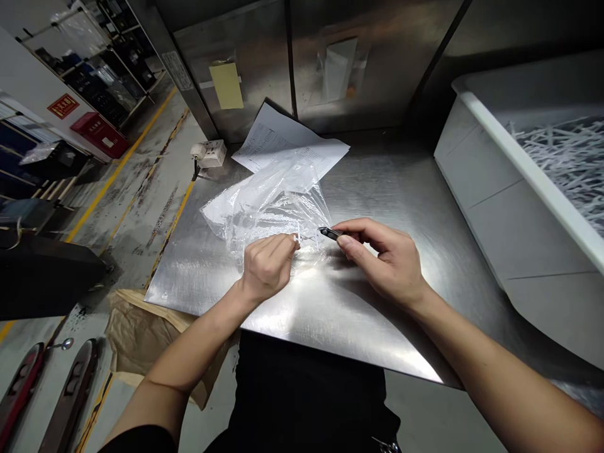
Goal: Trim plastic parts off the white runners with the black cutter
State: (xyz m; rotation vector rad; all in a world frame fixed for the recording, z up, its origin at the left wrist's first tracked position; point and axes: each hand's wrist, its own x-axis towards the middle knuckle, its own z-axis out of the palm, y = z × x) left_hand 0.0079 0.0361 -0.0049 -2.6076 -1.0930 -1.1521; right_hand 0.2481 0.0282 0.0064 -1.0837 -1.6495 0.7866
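Between the curled fingers of my left hand (268,261) is a small white plastic piece (298,234) with thin branches; most of it is hidden by the fingers. My right hand (384,255) pinches a dark nail clipper (330,233) between thumb and fingers. The clipper's jaws point left, close to the branches of the white piece; whether they touch it I cannot tell. Under and behind both hands lies a crumpled clear plastic bag (264,204) on the metal table (377,182).
A large white bin (495,207) heaped with thin white plastic pieces (566,163) stands at the right. Printed sheets (278,135) and a power socket (210,153) sit at the table's back. A brown paper bag (141,333) is below the left edge, near pallet-truck forks (70,390).
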